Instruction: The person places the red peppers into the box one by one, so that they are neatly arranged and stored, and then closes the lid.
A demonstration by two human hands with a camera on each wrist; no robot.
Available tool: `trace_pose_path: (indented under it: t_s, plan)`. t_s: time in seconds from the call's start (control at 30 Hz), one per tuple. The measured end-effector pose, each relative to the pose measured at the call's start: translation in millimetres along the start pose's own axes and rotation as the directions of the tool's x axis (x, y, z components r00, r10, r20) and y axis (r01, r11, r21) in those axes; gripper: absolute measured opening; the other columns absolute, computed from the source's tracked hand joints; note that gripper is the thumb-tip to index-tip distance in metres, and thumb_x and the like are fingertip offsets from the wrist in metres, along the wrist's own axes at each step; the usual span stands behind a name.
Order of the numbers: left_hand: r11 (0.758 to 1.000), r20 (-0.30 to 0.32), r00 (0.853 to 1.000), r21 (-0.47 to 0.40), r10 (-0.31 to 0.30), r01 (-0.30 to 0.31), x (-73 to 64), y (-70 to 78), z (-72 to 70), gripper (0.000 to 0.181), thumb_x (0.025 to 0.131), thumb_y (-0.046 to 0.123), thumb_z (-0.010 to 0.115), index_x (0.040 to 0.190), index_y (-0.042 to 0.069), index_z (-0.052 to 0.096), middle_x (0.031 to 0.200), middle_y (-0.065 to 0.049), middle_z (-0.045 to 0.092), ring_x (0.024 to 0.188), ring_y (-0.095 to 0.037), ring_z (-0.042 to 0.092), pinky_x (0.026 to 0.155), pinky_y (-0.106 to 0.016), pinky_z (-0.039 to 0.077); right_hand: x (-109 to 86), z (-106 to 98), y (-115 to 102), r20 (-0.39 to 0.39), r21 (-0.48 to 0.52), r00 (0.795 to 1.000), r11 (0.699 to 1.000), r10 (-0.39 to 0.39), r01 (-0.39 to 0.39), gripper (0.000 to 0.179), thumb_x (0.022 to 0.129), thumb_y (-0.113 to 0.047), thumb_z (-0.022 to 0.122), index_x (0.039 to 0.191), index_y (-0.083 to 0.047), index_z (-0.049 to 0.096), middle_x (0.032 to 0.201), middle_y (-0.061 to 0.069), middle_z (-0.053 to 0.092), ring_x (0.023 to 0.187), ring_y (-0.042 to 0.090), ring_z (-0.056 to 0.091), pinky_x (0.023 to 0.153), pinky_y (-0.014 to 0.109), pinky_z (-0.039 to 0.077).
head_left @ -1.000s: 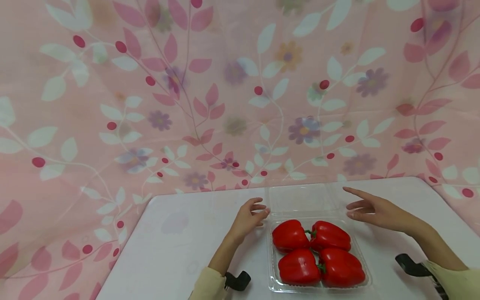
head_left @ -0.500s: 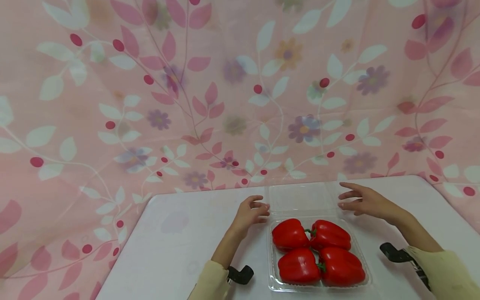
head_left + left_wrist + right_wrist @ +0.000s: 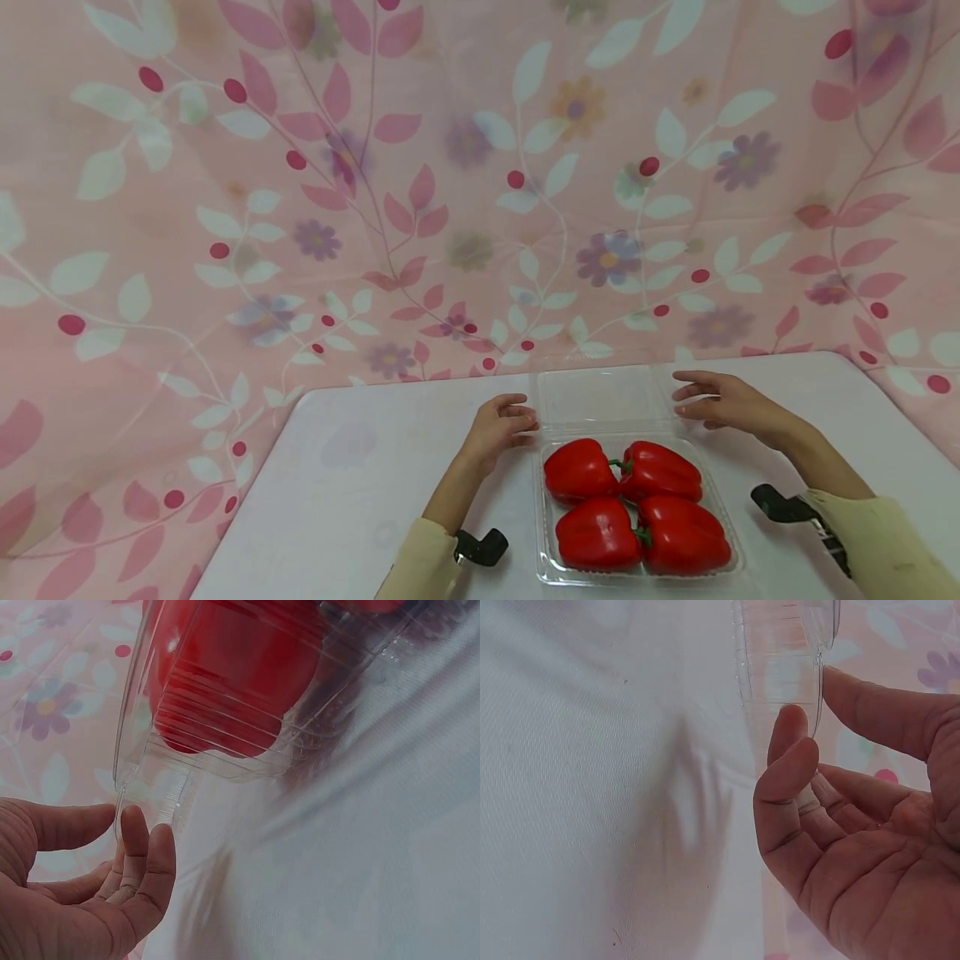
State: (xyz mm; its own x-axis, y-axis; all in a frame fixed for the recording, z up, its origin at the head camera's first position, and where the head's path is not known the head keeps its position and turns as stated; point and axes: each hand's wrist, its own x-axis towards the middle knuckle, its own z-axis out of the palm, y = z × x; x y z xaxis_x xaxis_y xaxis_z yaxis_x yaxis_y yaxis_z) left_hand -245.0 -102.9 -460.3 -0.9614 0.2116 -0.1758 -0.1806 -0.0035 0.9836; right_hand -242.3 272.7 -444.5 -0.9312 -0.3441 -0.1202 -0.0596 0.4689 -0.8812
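Note:
A clear plastic clamshell container [image 3: 551, 577] lies on the table with its lid [image 3: 606, 398] folded back toward the far side. Several red bell peppers [image 3: 598, 533] fill its base, their green stems turned inward. My left hand [image 3: 498, 429] is at the lid's left edge; in the left wrist view its thumb and fingertips pinch the clear rim [image 3: 124, 787] from both sides. On the opposite side, my right hand [image 3: 727, 407] pinches the lid's right edge, the thumb [image 3: 870, 709] against the rim and bent fingers [image 3: 784, 817] across from it.
The white-covered table [image 3: 360, 500] reaches back to a pink floral cloth [image 3: 465, 208] hanging behind it. Black wrist mounts [image 3: 483, 547] stick out from both sleeves, close to the table on either side of the container.
My right hand has moved left, from beside the container to the lid's right edge. The left hand has barely shifted, and the container with the peppers lies where it was.

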Motion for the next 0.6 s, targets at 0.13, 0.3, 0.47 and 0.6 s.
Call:
trace_pose_path:
  t_s: [0.13, 0.3, 0.47, 0.6]
  plan:
    - [1.0, -0.001, 1.0, -0.019, -0.003, 0.003, 0.8, -0.1, 0.1, 0.048, 0.092, 0.002, 0.065, 0.135, -0.008, 0.047, 0.106, -0.019, 0.066, 0.097, -0.034, 0.068, 0.087, -0.045, 0.053, 0.1, 0.9, 0.6, 0.002, -0.009, 1.0, 1.0, 0.002, -0.002, 0.074, 0.091, -0.023, 0.069, 0.148, 0.007, 0.033, 0.127, 0.027, 0.056, 0.106, 0.032, 0.06, 0.082, 0.045, 0.056]
    - [0.999, 0.004, 1.0, -0.034, -0.007, 0.007, 2.0, -0.1, -0.2, 0.048, 0.092, 0.002, 0.065, 0.135, -0.009, 0.047, 0.114, -0.027, 0.062, 0.095, -0.031, 0.068, 0.088, -0.046, 0.052, 0.1, 1.1, 2.5, -0.001, -0.003, 1.0, 1.0, -0.007, 0.007, 0.072, 0.091, -0.023, 0.069, 0.147, 0.007, 0.034, 0.128, 0.028, 0.056, 0.104, 0.032, 0.061, 0.082, 0.045, 0.056]
    - [0.999, 0.0, 1.0, -0.031, -0.005, 0.005, 2.6, -0.3, -0.8, 0.048, 0.092, 0.001, 0.065, 0.135, -0.008, 0.048, 0.109, -0.023, 0.065, 0.092, -0.028, 0.069, 0.086, -0.043, 0.054, 0.2, 1.2, 3.6, -0.009, 0.003, 1.0, 1.0, -0.018, 0.018, 0.071, 0.091, -0.021, 0.068, 0.147, 0.006, 0.035, 0.127, 0.027, 0.056, 0.103, 0.031, 0.062, 0.082, 0.045, 0.056]
    - [1.0, -0.006, 1.0, -0.024, 0.01, -0.01, 2.3, 0.1, -0.8, 0.047, 0.09, 0.001, 0.066, 0.134, -0.008, 0.049, 0.104, -0.018, 0.067, 0.089, -0.027, 0.069, 0.085, -0.043, 0.055, -0.2, 1.5, 3.6, -0.039, -0.008, 0.998, 0.999, -0.039, 0.039, 0.07, 0.09, -0.02, 0.069, 0.147, 0.005, 0.036, 0.125, 0.027, 0.057, 0.1, 0.031, 0.064, 0.08, 0.043, 0.057]
